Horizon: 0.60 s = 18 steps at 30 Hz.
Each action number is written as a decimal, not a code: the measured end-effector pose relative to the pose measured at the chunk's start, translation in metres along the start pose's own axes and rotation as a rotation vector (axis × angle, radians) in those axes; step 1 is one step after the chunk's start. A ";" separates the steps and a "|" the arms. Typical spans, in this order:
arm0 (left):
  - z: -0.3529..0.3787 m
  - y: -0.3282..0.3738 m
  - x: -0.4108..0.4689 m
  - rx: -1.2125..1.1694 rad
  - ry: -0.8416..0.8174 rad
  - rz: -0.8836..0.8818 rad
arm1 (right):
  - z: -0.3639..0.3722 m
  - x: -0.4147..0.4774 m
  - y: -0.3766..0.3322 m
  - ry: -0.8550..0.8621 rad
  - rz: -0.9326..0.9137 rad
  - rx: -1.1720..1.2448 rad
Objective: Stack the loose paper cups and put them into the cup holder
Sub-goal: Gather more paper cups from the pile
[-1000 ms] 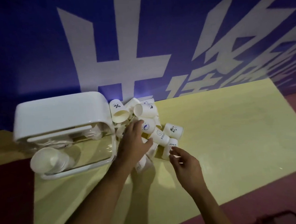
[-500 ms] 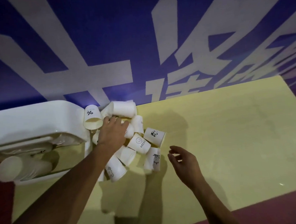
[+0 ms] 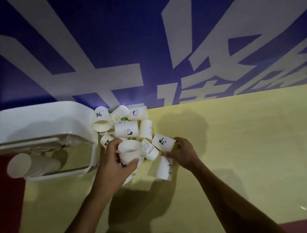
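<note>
The left hand (image 3: 116,164) is gripping an open-mouthed cup (image 3: 128,151) at the near edge of the loose pile while the right hand (image 3: 184,154) is closing on the panda cup (image 3: 163,141), seemingly gathering; next, nesting, then the cup holder (image 3: 43,125) at left.

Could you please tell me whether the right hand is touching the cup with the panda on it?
Touching. The head view shows the right hand closed around the open rim end of the panda cup, fingers wrapped over its mouth with no gap.
</note>
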<state>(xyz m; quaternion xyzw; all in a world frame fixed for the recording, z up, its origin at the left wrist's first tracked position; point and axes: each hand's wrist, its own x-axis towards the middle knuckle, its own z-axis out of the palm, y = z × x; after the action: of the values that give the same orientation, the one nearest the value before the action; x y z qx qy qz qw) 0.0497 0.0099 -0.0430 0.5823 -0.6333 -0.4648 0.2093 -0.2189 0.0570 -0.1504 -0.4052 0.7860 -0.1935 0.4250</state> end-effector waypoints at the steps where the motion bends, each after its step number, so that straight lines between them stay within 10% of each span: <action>1: 0.000 -0.002 -0.005 -0.019 0.017 0.005 | 0.000 -0.001 0.001 0.010 0.011 0.054; 18: -0.117 -0.073 -0.041 -0.049 0.223 0.047 | 0.046 -0.100 -0.120 0.300 -0.349 0.243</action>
<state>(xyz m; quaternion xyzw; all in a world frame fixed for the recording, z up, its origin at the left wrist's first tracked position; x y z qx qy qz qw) 0.1934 0.0155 -0.0363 0.6101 -0.6081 -0.4074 0.3034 -0.0937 0.0675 -0.0474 -0.4475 0.7294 -0.4148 0.3094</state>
